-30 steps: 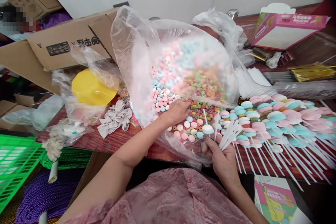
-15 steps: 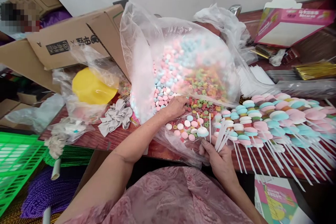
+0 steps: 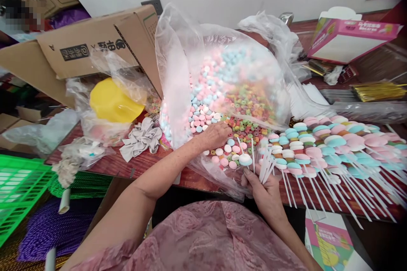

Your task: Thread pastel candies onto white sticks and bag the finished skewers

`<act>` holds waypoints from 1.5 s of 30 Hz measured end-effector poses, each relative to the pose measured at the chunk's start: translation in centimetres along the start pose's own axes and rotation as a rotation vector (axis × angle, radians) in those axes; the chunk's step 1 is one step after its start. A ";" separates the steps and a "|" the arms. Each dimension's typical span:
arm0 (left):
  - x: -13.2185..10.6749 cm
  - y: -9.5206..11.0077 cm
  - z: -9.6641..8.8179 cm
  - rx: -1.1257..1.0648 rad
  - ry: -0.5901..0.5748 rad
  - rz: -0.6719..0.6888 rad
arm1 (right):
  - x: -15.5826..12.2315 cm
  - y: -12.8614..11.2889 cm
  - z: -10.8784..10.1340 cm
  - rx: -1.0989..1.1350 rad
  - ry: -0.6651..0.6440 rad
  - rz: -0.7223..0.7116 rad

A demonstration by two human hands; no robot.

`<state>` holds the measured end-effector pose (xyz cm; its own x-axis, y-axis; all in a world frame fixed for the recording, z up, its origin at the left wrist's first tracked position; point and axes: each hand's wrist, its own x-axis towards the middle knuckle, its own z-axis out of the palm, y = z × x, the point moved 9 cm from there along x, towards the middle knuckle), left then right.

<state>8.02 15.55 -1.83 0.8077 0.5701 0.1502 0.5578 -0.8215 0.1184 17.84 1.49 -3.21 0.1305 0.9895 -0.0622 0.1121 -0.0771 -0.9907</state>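
My left hand (image 3: 216,134) is over the near edge of the candy pile, its fingers bent and together beside the ring-shaped gummies (image 3: 244,132). The fingertips are hidden, so whatever they pinch does not show. Thumb and fingers of my right hand (image 3: 265,188) close round several white lollipop sticks (image 3: 267,165), fanned upward. A blue-and-white candy piece (image 3: 245,159) sits just above the right thumb, with a stick beside it. Between the hands lie loose pink, white and blue round candies (image 3: 224,162) on clear plastic. Behind them a large clear bag (image 3: 176,51) holds more candies and gummies.
Stacked candy lollipops (image 3: 333,146) lie at the right, their sticks overhanging the table's front edge. A cardboard box (image 3: 95,46), a yellow plastic piece (image 3: 114,100) and a grey cloth (image 3: 142,139) are at the left. A pink display box (image 3: 352,36) stands at the back right.
My left hand has drawn back slightly toward me, near the ring gummies. My right hand keeps its hold on the sticks. The view has shifted a little.
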 end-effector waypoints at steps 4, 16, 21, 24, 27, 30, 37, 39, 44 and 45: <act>0.1 -0.7 -0.1 -0.085 0.022 -0.042 | 0.0 -0.1 0.0 -0.024 0.002 -0.002; -6.0 -0.4 -1.9 -1.794 0.437 -0.678 | 0.2 0.2 0.9 -0.105 -0.095 -0.056; -7.5 0.1 -1.0 -1.989 0.561 -0.742 | 0.1 0.3 1.6 -0.161 -0.141 -0.074; -7.7 0.0 -0.8 -2.016 0.600 -0.754 | -0.2 -0.1 1.6 -0.179 -0.146 -0.081; -7.8 0.5 -0.7 -1.987 0.580 -0.764 | -0.2 -0.9 1.6 -0.208 -0.153 -0.096; -8.4 0.5 -0.9 -1.859 0.610 -0.772 | -0.4 -1.3 1.9 -0.245 -0.207 -0.108; -8.4 3.4 0.8 -2.035 0.410 -0.785 | -0.9 -0.6 1.8 -0.145 -0.159 -0.125; -8.2 4.6 1.3 -2.064 0.364 -0.773 | -1.0 -0.2 2.2 -0.102 -0.156 -0.129; -7.5 5.1 0.0 -1.767 0.305 -0.662 | -0.5 0.4 1.5 -0.004 -0.083 -0.080; -7.4 4.8 -0.4 -1.713 0.285 -0.643 | -0.3 0.4 0.8 0.017 -0.037 -0.065</act>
<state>4.65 7.40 -2.01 0.4214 0.8854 -0.1961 -0.1975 0.3007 0.9331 17.10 1.27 -3.72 0.0873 0.9962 -0.0021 0.1020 -0.0110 -0.9947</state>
